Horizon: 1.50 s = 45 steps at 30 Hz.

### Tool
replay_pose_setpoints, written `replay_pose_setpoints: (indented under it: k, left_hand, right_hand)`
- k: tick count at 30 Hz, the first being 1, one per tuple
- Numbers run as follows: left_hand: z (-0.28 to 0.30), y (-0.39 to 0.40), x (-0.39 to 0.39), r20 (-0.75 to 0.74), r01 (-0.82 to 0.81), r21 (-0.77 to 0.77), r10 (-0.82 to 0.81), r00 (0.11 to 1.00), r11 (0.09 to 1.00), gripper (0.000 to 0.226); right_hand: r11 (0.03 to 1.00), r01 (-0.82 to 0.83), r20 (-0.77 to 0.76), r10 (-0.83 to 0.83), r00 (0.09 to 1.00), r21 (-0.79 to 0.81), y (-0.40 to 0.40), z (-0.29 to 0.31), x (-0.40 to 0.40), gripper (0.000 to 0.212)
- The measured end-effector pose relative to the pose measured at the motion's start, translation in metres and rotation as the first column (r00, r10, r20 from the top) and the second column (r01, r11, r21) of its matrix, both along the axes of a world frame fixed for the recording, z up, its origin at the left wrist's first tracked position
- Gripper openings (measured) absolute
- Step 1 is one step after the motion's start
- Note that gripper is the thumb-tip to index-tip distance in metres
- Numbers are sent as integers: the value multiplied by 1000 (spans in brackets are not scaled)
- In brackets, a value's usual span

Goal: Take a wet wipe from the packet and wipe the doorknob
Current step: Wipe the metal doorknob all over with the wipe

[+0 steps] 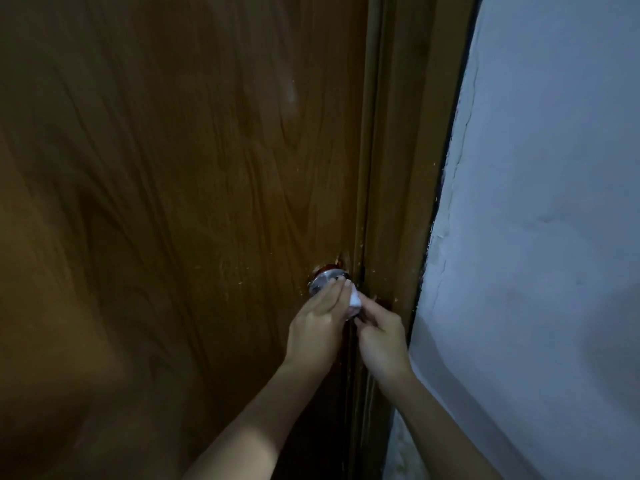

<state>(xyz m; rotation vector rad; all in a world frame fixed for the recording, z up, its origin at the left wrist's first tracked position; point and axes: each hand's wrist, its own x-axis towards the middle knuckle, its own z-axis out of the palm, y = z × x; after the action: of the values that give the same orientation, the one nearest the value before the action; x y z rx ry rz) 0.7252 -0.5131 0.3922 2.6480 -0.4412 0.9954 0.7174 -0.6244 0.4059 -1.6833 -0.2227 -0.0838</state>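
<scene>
The left hand (320, 318) gripped a metal doorknob (323, 280) on the brown wooden door (173, 202); the right hand (379, 336) pinched a white cloth (355, 301) against it, beside the pale wall (536, 237).

Knob (323, 281) is carried by the wooden door (173, 202), mounted close to its right edge, just beside the frame (391, 202). Veneer above it is probably chipped.
</scene>
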Motion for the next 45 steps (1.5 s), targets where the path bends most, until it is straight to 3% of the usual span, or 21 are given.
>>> replay_pose_setpoints:
  k: [3,5,8,11,13,14,19,24,30,32,35,39,43,45]
  left_hand:
    - [-6,-4,-8,25,-55,-201,61,998,978,40]
    - [-2,-11,-16,-66,-119,-422,100,993,899,39]
    - [6,-21,-23,-239,-256,-729,114,964,635,35]
    - [5,-25,-25,-294,-267,-922,-57,954,279,20]
    - [3,-27,-24,-326,-328,-944,-197,924,25,15]
    - [4,-28,-22,-334,-355,-934,-240,911,-49,14]
    - [20,-32,-15,-270,-426,-857,-451,851,-291,12]
    - [17,-32,-14,-305,-452,-836,-420,855,-313,16]
    - [15,-22,-7,-378,-410,-909,-269,886,-72,22]
    - [15,-23,-7,-393,-415,-909,-255,884,-40,25]
    - [13,-29,-11,-354,-402,-905,-278,893,-140,20]
    - [22,-31,-7,-267,-458,-783,-438,858,-421,21]
    - [24,-28,-5,-189,-489,-750,-563,804,-445,20]
    - [19,-29,-12,-191,-495,-765,-588,786,-412,19]
  right_hand:
    - [1000,14,-35,-13,999,2,0,-1,2,49]
    - [1000,22,-50,-22,999,13,0,-2,2,48]
    - [999,53,-49,-53,997,9,2,-2,3,47]
    - [999,54,-48,-54,997,7,2,-3,4,47]
    - [999,41,-47,-40,998,14,1,-2,2,48]
    - [999,36,-45,-35,998,15,0,-1,2,49]
    - [1000,20,-7,-20,1000,-13,-5,7,2,43]
    - [999,10,5,-10,1000,-41,-7,8,3,44]
    - [998,-16,14,17,1000,-61,-8,6,2,48]
    - [998,-10,22,11,1000,-61,-8,5,4,47]
    - [998,-13,28,15,999,-61,-9,3,6,44]
    - [999,-8,10,8,1000,-50,-9,0,8,46]
    - [997,-20,8,20,1000,-81,-12,-1,7,45]
    - [997,-28,11,29,1000,-69,-13,0,3,41]
